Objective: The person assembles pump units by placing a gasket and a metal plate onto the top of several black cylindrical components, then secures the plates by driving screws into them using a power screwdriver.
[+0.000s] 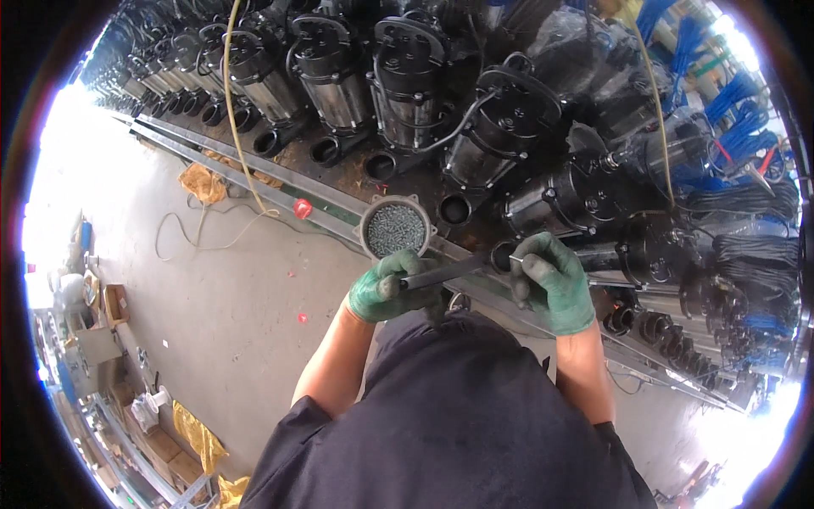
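Note:
Both my hands wear green gloves with darkened fingers. In my left hand (397,288) is a flat black strip (454,271), gripped at its near end and pointing right toward the pumps. My right hand (551,280) is raised to the right of the strip's far end, thumb and fingers pinching a small, thin, pale metal piece (515,258), too small to name surely. Just beyond my left hand, a round metal bowl (363,229) with lugs on its rim holds many small grey metal fasteners (396,227).
Rows of black-and-silver submersible pumps (407,85) stand along the bench behind a metal rail (322,217). A yellowish hose (231,93) hangs at the left, another (660,119) at the right. Coiled cables (746,204) lie far right. Boxes (117,304) and yellow sacks (199,434) sit at left.

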A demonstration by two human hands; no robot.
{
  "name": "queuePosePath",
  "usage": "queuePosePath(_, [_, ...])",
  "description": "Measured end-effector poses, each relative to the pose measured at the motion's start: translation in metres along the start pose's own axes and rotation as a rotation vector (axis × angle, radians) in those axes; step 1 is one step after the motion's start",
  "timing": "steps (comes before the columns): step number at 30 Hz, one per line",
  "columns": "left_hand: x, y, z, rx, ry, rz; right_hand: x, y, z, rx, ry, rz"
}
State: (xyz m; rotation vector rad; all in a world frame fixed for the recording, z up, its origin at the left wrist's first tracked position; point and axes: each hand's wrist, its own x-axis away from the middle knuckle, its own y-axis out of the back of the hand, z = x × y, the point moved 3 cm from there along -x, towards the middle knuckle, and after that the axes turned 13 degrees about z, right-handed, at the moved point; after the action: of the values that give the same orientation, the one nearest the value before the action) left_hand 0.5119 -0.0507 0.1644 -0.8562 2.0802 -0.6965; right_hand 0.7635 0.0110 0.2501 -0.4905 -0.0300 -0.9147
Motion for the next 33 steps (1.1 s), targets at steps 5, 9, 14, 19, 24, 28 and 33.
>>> queuePosePath(5, [-0.008,0.003,0.001,0.038,-0.04,0.178,0.009,-0.019,0.014,-0.019,-0.15,0.014])
queuePosePath(9, [-0.009,-0.001,0.004,0.052,-0.066,0.265,0.012,-0.024,0.013,-0.049,-0.118,0.131])
queuePosePath(14, [-0.022,-0.016,0.002,0.056,-0.072,0.348,0.014,-0.024,0.008,-0.082,-0.153,0.154])
queuePosePath(19, [-0.027,-0.024,0.005,0.108,-0.059,0.244,0.018,-0.019,0.008,-0.064,-0.183,0.098])
queuePosePath(24, [-0.029,-0.026,0.011,0.075,-0.018,0.269,0.024,-0.009,0.002,-0.005,-0.174,0.135])
queuePosePath(28, [-0.031,-0.023,0.024,0.197,-0.028,0.219,0.037,0.005,0.006,0.112,-0.078,0.088])
queuePosePath(33, [-0.051,-0.018,0.045,0.271,0.174,0.231,0.052,0.003,0.037,0.643,0.406,0.181])
